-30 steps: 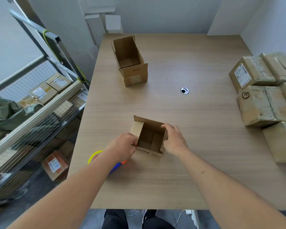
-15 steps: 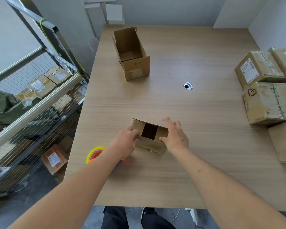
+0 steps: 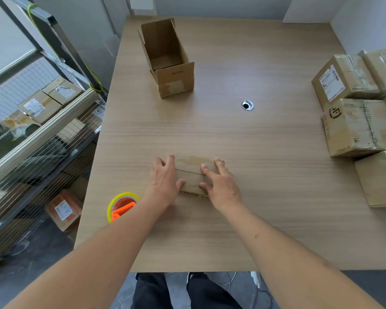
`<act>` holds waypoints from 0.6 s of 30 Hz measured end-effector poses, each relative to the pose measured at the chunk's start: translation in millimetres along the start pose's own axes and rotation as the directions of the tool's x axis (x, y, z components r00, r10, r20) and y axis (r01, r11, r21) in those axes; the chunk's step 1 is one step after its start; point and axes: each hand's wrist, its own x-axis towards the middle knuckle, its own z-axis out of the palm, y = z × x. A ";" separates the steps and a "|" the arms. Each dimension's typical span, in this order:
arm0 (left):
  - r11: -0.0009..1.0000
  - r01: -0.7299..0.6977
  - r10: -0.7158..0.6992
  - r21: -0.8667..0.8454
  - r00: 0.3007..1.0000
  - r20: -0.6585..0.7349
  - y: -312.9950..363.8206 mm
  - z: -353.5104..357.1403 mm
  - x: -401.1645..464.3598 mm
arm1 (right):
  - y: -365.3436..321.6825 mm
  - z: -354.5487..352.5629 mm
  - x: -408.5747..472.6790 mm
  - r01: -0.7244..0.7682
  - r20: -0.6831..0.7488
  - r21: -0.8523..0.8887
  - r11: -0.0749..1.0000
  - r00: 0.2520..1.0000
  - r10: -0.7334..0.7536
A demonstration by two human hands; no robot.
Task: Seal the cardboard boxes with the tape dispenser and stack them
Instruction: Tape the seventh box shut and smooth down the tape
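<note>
Closed since the earlier frame, when they stood open, the flaps of the small cardboard box are now pressed flat, meeting at a seam, by the left hand and right hand, both laid on it with fingers nearly straight; the box sits near the front of the wooden table, the tape dispenser just beside the left forearm. An open box with unreadable print stands farther back; taped parcels, one bearing a shipping label, lie at the right edge; a wire shelf with more labelled parcels is seen on the left.
</note>
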 end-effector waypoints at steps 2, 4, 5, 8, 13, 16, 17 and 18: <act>0.999 -0.031 0.031 -0.017 0.999 0.013 -7.0 -5.1 -7.5 | -0.9 10.1 2.9 -0.020 -0.008 0.066 0.998 1.000 0.021; 1.000 -0.009 0.009 -0.021 1.000 0.025 -19.2 -13.9 -17.0 | -1.6 15.4 3.6 -0.036 0.012 0.104 0.994 0.999 0.035; 1.000 0.021 -0.021 0.006 0.999 0.039 -27.3 -17.9 -22.4 | -1.3 16.6 3.7 -0.035 0.019 0.105 0.994 0.999 0.034; 0.983 0.136 -0.150 0.125 0.983 0.104 -60.2 -25.4 -40.8 | -1.3 13.4 2.6 -0.023 0.036 0.102 0.995 0.999 0.020; 0.942 0.096 -0.157 0.320 0.973 0.169 -109.4 -22.0 -71.3 | -2.7 6.2 -1.5 0.006 0.047 0.126 0.992 0.999 -0.012; 0.936 0.105 -0.161 0.335 0.976 0.145 -121.6 -12.3 -80.8 | -2.5 1.6 -2.7 0.008 0.065 0.136 0.991 0.998 -0.017; 0.935 0.078 -0.131 0.346 0.982 0.133 -124.0 -8.4 -82.5 | -2.1 0.8 -2.7 0.010 0.069 0.138 0.990 0.997 -0.020; 0.933 0.036 -0.081 0.357 0.990 0.114 -126.9 -4.9 -83.9 | -1.6 0.1 -2.7 0.016 0.069 0.136 0.991 0.997 -0.025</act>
